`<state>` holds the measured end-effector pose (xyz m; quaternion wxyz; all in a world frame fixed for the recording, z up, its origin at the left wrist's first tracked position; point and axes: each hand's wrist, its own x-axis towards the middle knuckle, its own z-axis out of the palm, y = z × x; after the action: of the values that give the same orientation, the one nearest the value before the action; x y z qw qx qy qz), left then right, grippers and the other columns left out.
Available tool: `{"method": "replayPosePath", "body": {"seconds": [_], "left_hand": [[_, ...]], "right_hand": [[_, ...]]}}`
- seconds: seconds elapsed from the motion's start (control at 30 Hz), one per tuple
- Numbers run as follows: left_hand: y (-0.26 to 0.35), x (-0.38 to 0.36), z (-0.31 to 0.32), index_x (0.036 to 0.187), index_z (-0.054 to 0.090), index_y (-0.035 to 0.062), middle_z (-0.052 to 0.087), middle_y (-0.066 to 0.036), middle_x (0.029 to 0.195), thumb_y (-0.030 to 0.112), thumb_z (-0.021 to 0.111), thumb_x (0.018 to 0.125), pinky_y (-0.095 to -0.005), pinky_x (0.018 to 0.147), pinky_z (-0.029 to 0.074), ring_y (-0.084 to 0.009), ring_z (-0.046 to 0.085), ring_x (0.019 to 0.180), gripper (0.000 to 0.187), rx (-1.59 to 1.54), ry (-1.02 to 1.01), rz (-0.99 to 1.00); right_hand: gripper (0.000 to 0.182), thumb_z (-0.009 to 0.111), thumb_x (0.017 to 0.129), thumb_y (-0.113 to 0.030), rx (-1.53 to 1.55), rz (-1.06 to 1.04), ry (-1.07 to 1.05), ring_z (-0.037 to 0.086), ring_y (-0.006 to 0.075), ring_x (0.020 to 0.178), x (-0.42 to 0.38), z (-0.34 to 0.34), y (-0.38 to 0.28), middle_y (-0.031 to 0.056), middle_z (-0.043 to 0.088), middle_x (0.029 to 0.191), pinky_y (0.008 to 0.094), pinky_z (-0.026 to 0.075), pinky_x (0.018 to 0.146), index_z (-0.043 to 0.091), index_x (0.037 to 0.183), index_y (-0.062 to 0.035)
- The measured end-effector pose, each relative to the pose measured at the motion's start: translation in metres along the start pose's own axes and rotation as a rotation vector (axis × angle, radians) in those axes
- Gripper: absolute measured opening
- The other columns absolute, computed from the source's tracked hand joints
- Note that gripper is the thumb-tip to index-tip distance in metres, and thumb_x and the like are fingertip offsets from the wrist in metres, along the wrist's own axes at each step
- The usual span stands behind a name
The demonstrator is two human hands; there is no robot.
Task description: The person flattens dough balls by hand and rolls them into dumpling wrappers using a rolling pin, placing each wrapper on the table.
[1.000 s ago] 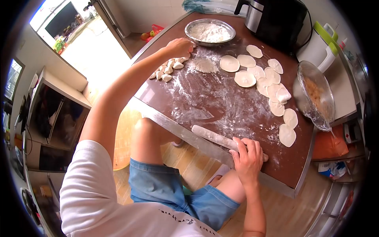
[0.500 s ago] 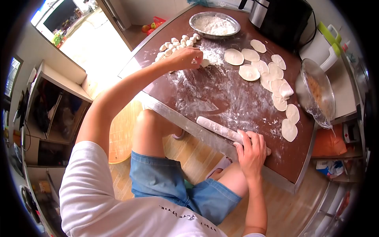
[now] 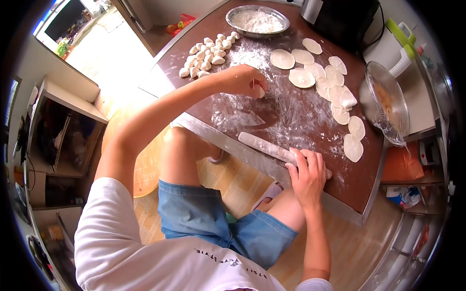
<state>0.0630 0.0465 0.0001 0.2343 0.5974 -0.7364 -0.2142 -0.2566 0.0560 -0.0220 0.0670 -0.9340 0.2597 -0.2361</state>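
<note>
My left hand (image 3: 246, 80) is over the floury middle of the table, its fingers closed on a small dough piece (image 3: 261, 91) that shows at the fingertips. Behind it, to the left, lies a cluster of dough pieces (image 3: 206, 56). At the table's front edge, my right hand (image 3: 309, 173) wraps around the right part of a flour-dusted rolling pin (image 3: 264, 145). Several thin round dough wrappers (image 3: 335, 75) are spread over the right half of the table, some overlapping.
A metal bowl of flour (image 3: 257, 22) stands at the back of the brown table (image 3: 349, 189). A bowl of filling (image 3: 388, 104), partly covered in plastic wrap, sits beyond the right edge. Behind are a black appliance (image 3: 335, 22) and a white-and-green container (image 3: 393, 46).
My left hand has moved right and towards me, away from the dough cluster, carrying a dough piece. My right hand stays on the rolling pin. The view has shifted slightly.
</note>
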Motion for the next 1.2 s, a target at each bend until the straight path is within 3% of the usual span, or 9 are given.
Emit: {"method": "replayPosePath", "body": {"seconds": [0.13,0.27,0.4,0.57,0.83,0.93,1.0,1.1,1.2], "left_hand": [[0.022,-0.009,0.008,0.091,0.064,0.0055,0.063,-0.007,0.081,0.016,0.066,0.069,-0.0337,0.069,0.048,-0.0229,0.061,0.076,0.025,0.136,-0.156,0.068],[0.023,0.012,0.020,0.120,0.049,0.0132,0.044,-0.013,0.123,0.054,0.048,0.085,-0.0502,0.103,0.024,-0.0300,0.031,0.124,0.053,0.280,0.079,0.090],[0.014,0.022,0.081,0.136,0.031,0.0176,0.026,-0.011,0.142,0.065,0.026,0.086,-0.0579,0.107,0.000,-0.0297,0.004,0.138,0.070,0.567,0.259,0.105],[0.013,0.011,0.087,0.139,0.026,0.0184,0.023,-0.013,0.144,0.067,0.026,0.085,-0.0588,0.106,-0.001,-0.0301,0.006,0.138,0.073,0.577,0.285,0.037],[0.021,0.019,0.093,0.137,0.031,0.0176,0.027,-0.012,0.142,0.068,0.028,0.084,-0.0573,0.107,0.002,-0.0317,0.012,0.136,0.073,0.610,0.349,0.034],[0.012,0.024,0.068,0.134,0.037,0.0150,0.034,-0.016,0.138,0.069,0.028,0.083,-0.0547,0.107,0.013,-0.0318,0.025,0.131,0.075,-0.114,0.331,-0.005],[0.028,0.013,0.035,0.123,0.046,0.0070,0.050,-0.015,0.122,0.052,0.047,0.086,-0.0398,0.098,0.036,-0.0271,0.047,0.114,0.058,-0.662,0.460,-0.003],[0.015,0.006,0.025,0.100,0.057,0.0014,0.063,-0.014,0.091,0.030,0.067,0.075,-0.0380,0.079,0.047,-0.0305,0.060,0.089,0.039,0.027,0.198,-0.077],[0.016,-0.004,0.027,0.100,0.054,0.0027,0.062,-0.015,0.090,0.026,0.068,0.071,-0.0372,0.076,0.047,-0.0284,0.061,0.086,0.040,0.307,-0.041,-0.155]], "right_hand": [[0.037,0.068,0.072,-0.020,-0.003,0.017,-0.031,0.050,0.0232,0.090,0.000,-0.001,-0.003,0.0045,0.052,0.097,0.0369,0.042,0.077,0.059,0.107,-0.0099],[0.037,0.067,0.072,-0.020,-0.013,0.001,-0.004,0.050,0.0233,0.090,-0.001,0.002,-0.002,0.0044,0.052,0.097,0.0369,0.042,0.077,0.059,0.107,-0.0095],[0.037,0.068,0.072,-0.020,-0.013,-0.003,-0.010,0.050,0.0231,0.089,-0.002,0.001,-0.002,0.0045,0.052,0.097,0.0370,0.042,0.077,0.059,0.107,-0.0090],[0.037,0.068,0.072,-0.020,-0.009,0.008,-0.028,0.050,0.0232,0.089,-0.001,-0.001,-0.001,0.0048,0.052,0.097,0.0371,0.042,0.077,0.059,0.106,-0.0088],[0.036,0.066,0.074,-0.020,-0.005,-0.023,-0.006,0.050,0.0239,0.089,0.000,0.003,0.001,0.0047,0.053,0.097,0.0371,0.042,0.077,0.058,0.107,-0.0092],[0.035,0.066,0.074,-0.019,-0.022,-0.008,-0.013,0.050,0.0240,0.090,0.000,0.001,-0.003,0.0050,0.053,0.097,0.0373,0.042,0.078,0.058,0.106,-0.0097],[0.034,0.066,0.074,-0.019,-0.024,-0.008,-0.011,0.050,0.0245,0.090,-0.001,0.002,-0.003,0.0055,0.053,0.097,0.0378,0.042,0.078,0.059,0.106,-0.0103],[0.034,0.066,0.074,-0.018,-0.025,-0.009,-0.011,0.050,0.0252,0.091,-0.001,0.001,-0.006,0.0059,0.053,0.097,0.0381,0.042,0.078,0.059,0.106,-0.0105],[0.033,0.065,0.074,-0.017,-0.032,-0.014,-0.010,0.050,0.0257,0.091,-0.001,0.002,-0.006,0.0063,0.054,0.097,0.0384,0.042,0.079,0.059,0.106,-0.0106]]}}
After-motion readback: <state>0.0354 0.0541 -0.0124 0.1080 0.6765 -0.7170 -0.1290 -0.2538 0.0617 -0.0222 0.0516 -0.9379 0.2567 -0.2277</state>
